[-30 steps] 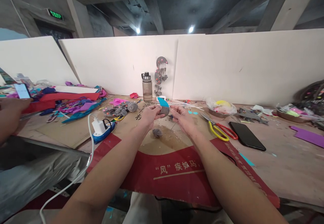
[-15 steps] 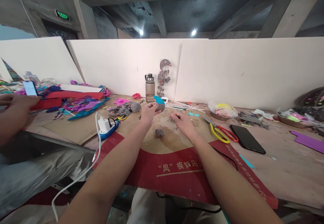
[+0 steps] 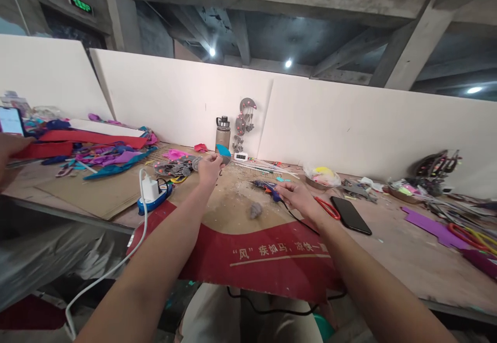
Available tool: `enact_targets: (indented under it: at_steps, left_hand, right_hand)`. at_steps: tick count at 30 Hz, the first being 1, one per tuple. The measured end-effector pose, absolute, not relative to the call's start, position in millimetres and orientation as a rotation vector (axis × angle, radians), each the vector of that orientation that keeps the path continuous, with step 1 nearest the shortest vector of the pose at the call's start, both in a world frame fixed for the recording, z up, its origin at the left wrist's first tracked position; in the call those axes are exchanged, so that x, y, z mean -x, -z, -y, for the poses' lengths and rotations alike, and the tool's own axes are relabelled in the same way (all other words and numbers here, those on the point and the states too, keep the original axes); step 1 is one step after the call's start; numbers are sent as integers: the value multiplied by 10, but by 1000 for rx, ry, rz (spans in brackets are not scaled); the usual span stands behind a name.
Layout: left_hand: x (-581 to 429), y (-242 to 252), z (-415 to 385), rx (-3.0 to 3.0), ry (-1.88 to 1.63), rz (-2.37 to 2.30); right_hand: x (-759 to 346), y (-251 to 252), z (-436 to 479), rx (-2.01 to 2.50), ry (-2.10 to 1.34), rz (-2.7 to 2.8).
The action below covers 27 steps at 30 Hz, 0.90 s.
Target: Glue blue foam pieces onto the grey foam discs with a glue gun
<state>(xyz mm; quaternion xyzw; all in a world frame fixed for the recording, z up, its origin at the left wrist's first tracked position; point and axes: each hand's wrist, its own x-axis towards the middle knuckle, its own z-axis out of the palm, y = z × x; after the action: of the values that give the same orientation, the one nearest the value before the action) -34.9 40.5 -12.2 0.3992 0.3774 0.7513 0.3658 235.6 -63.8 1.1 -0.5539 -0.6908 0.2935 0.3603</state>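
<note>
Arms (image 3: 159,254) stretch out over the bench (image 3: 392,257), left hand (image 3: 210,171) pinching a blue-and-gray piece (image 3: 224,151), right hand (image 3: 297,198) curled pretty snug round a blue glue gun (image 3: 275,194) pointing left.

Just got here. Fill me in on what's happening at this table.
Someone is working with both hands over a sheet of cardboard. The left hand holds up a blue piece and a gray piece; whether they are joined is hard to tell. The right hand grips a corded tool, apparently a glue gun. A small gray bundle lies on the cardboard, nearer the worker. A black phone lies off to the right, beside red-handled scissors.
</note>
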Motion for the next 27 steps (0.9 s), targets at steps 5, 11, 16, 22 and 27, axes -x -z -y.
enact_targets:
  at_steps: [5, 11, 16, 22, 27]
  left_hand:
    - [397, 126, -430, -1040, -1936, -973]
    - [477, 140, -475, -967, -2001, -1011]
    - [554, 114, -504, -909, -2049, -1036]
    - [514, 131, -498, -921, -2012, -1038]
    - [493, 129, -469, -928, -2006, -1037]
  right_hand:
    - [-2411, -215, 752, 1340, -865, 1920]
    - [-2486, -44, 645, 1325, -661, 2043]
    - [-2625, -315, 604, 1386, -562, 2008]
    - [-2255, -884, 573, 1330, -425, 1787]
    - [-1870, -1091, 292, 1240, -384, 1727]
